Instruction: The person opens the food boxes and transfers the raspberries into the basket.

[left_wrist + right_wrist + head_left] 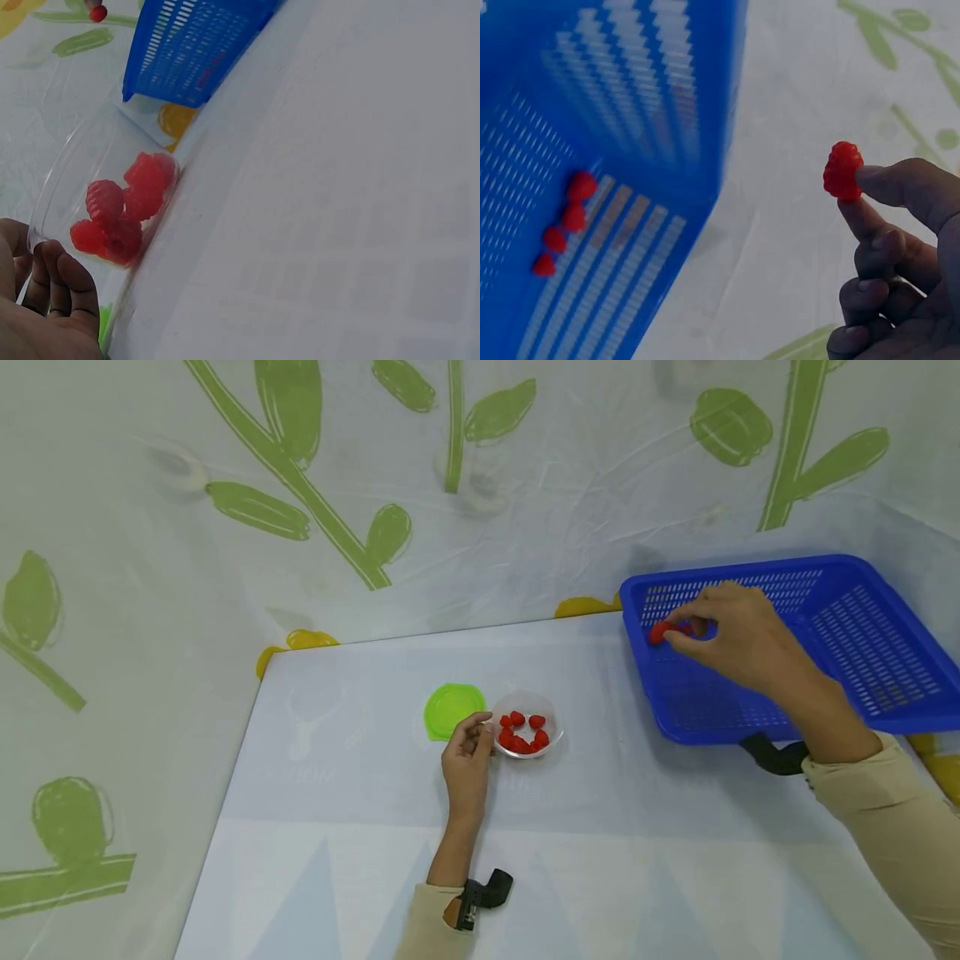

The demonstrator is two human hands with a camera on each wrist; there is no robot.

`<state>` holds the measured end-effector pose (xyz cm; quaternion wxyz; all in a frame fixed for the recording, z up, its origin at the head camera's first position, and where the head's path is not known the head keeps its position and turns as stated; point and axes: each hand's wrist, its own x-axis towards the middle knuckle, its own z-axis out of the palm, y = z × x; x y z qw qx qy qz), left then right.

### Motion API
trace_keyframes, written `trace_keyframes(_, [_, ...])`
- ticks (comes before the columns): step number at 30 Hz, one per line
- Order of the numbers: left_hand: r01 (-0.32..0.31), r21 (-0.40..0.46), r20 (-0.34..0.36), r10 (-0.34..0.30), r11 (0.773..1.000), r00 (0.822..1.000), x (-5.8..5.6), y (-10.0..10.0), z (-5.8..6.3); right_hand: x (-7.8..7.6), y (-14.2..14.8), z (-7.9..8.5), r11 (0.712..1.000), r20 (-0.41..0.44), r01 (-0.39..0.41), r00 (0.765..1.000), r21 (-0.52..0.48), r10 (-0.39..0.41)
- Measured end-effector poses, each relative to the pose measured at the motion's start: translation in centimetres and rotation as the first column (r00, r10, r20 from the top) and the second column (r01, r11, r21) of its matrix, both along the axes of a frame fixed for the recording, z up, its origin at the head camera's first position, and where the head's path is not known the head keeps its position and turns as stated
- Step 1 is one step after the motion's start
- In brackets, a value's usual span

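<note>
Red and bumpy, the berry (844, 171) is pinched between the right hand's (738, 631) thumb and forefinger, over the basket (873, 635).
In the head view, fingers partly cover it and its edge is hard to part from red behind; the basket is cut off at right. The right wrist view shows it rounded, the thumb over one side; four more berries (574, 217) lie blurred in the basket. The left hand (468, 768), cut off in its wrist view, pinches the clear bowl's (557, 727) rim; the lid (453, 707) is mostly hidden there.
</note>
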<state>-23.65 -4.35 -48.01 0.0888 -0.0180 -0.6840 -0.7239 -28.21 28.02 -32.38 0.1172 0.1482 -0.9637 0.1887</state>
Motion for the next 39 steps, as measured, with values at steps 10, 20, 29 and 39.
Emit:
trace_keyframes(10, [-0.007,-0.013,0.01,0.007,1.0,1.0,0.0,0.1,0.1,-2.9,5.4,-0.6,0.99,0.211,0.112,0.969,0.084,-0.127])
trace_keyframes(20, [-0.026,-0.033,0.027,0.027,0.999,0.999,0.2,0.0,0.2,-5.8,8.2,-1.9,0.984,0.364,0.16,0.915,0.075,-0.176])
trace_keyframes(29, [-0.017,-0.038,0.009,0.017,0.999,1.0,-0.1,0.5,0.3,-6.8,10.6,-3.0,0.975,0.4,0.188,0.89,0.116,-0.219])
trace_keyframes(39, [-0.042,-0.048,-0.001,0.042,0.998,0.999,0.1,0.3,-0.5,-7.5,11.5,-5.2,0.981,0.414,0.179,0.889,0.079,-0.196])
